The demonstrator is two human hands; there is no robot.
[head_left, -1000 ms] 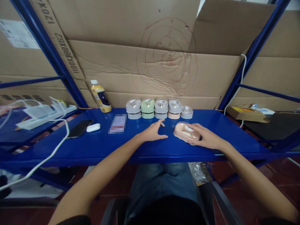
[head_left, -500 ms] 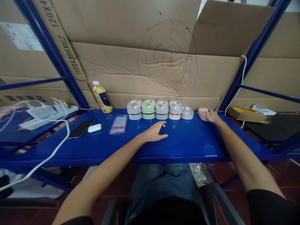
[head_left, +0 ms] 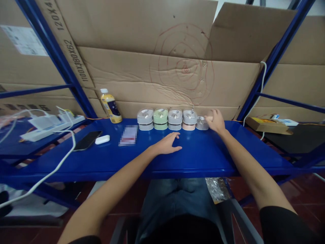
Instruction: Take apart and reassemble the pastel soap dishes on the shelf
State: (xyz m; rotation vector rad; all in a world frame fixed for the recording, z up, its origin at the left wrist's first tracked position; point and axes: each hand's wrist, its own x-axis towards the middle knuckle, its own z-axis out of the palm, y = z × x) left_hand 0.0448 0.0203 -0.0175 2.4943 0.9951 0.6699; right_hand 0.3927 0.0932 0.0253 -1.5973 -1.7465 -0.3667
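1. Right hand [head_left: 215, 121]: fingers bent forward, at the grey-lidded container [head_left: 201, 123]; whether they grip it, cannot tell.
2. Left hand [head_left: 166, 144]: open, fingers spread, empty, resting on the blue metal surface [head_left: 203, 154].
3. Row of lidded pastel containers [head_left: 160, 118]: stacked pairs, ending just beside the right hand.

Noted: my right hand [head_left: 216, 121] reaches over a low grey rounded plastic case [head_left: 202, 124] at the end of a row; contact is unclear from this view. My left hand [head_left: 166, 143] lies open on the glossy blue metal tabletop [head_left: 203, 156], just short of four stacked two-tone plastic cases [head_left: 175, 119] in grey, green, grey, and grey-and-peach.
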